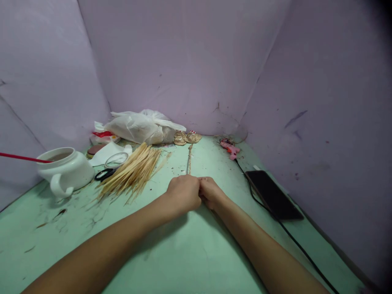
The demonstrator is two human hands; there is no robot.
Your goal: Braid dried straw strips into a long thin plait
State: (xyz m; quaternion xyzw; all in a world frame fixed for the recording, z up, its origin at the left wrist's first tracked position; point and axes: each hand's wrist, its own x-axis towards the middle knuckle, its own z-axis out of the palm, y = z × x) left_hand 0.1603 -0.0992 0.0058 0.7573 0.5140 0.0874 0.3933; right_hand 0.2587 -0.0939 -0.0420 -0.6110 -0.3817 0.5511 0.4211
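Observation:
My left hand (pixel 184 193) and my right hand (pixel 211 192) meet knuckle to knuckle, low over the table. Both are closed. A thin braided straw strand (pixel 190 157) runs from the back of the table straight into the fist of my left hand. The fingers of my right hand are curled against the left one, and what they pinch is hidden. At the strand's far end lie small woven straw pieces (pixel 192 138) with a red and white bit on top. Left of my hands is a loose bundle of dry straw (pixel 134 171).
Black-handled scissors (pixel 104 174), a clear ring-shaped roll (pixel 116 160) and a white pot (pixel 76 169) with a red stick stand left. A white plastic bag (pixel 141 126) lies behind. On the right are a pink glue gun (pixel 230 149), its black cord (pixel 260 203) and a phone (pixel 274 194).

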